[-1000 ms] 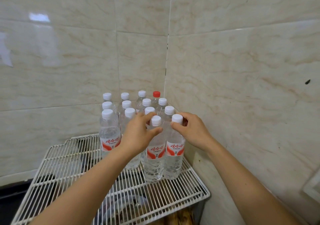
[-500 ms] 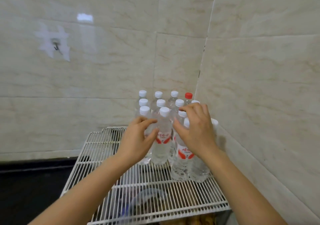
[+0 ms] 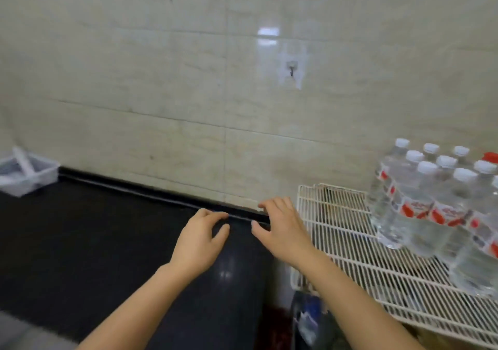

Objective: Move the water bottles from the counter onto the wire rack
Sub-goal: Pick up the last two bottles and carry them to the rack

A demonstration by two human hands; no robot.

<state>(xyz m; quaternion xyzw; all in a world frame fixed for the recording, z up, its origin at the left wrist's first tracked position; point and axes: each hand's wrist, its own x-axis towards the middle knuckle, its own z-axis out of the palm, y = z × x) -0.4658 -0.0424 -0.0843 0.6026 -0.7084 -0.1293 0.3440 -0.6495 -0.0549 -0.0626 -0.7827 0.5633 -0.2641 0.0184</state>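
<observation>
Several clear water bottles (image 3: 431, 209) with white caps and red-and-white labels stand packed together on the white wire rack (image 3: 347, 231) at the right; one cap at the far right edge is red. My left hand (image 3: 200, 237) and my right hand (image 3: 283, 228) hover side by side above the black counter (image 3: 94, 242), left of the rack. Both are empty, with fingers spread and slightly curled. No bottle is visible on the part of the counter in view.
A translucent plastic tub (image 3: 25, 173) sits on the counter at the far left against the tiled wall. A small wall hook (image 3: 291, 69) is above the hands. Under the rack lie dim bags and clutter (image 3: 310, 320).
Both hands have let go of the bottles on the rack and swung left over the counter. The view has turned left, so the rack now sits at the right edge.
</observation>
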